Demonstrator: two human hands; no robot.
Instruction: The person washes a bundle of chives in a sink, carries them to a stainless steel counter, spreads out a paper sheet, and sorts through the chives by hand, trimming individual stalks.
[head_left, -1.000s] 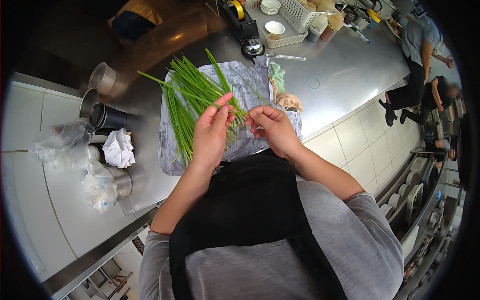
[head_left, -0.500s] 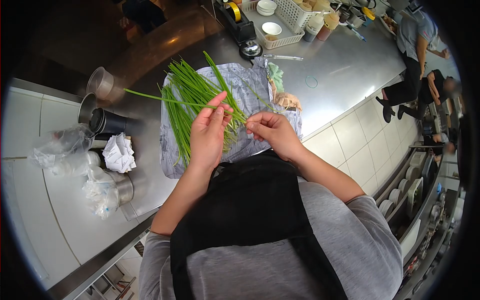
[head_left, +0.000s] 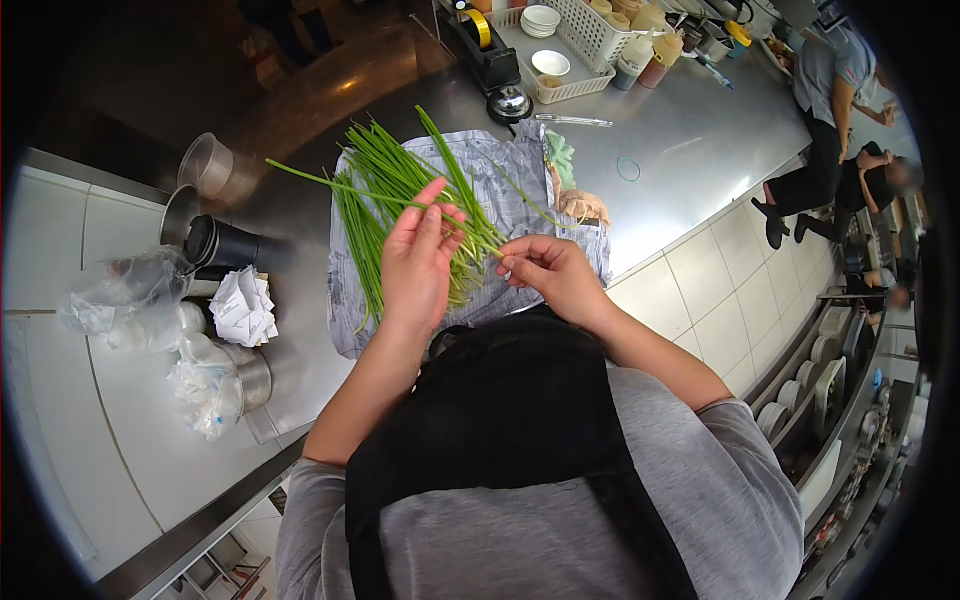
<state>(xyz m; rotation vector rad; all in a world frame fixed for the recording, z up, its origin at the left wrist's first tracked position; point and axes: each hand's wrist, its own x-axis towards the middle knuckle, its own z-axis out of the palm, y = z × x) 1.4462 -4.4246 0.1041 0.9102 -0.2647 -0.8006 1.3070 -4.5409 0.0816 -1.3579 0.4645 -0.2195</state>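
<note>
A long, thin green onion stalk (head_left: 320, 178) stretches slantwise between my two hands, its tip pointing out to the left. My left hand (head_left: 415, 270) holds it partway along between thumb and fingers, the index finger raised. At its pale lower end, my right hand (head_left: 555, 275) is closed in a pinch, the fingertips partly hiding what they grip. Beneath the hands, a loose bunch of green onions (head_left: 385, 165) lies on spread newspaper (head_left: 345, 320). One single stalk curves apart on the paper's right side.
Left of the paper stand a clear plastic tub (head_left: 207, 165), a dark cup (head_left: 225, 242) and crumpled white paper (head_left: 243, 307). Behind are a tape dispenser (head_left: 485, 60), a call bell (head_left: 509, 104), a white basket (head_left: 575, 88) and sauce bottles (head_left: 660, 60). Cloths (head_left: 583, 206) lie right. Other people stand far right.
The view has shifted slightly, so the counter things appear a little further right. Both hands keep nearly the same pose on the stalk.
</note>
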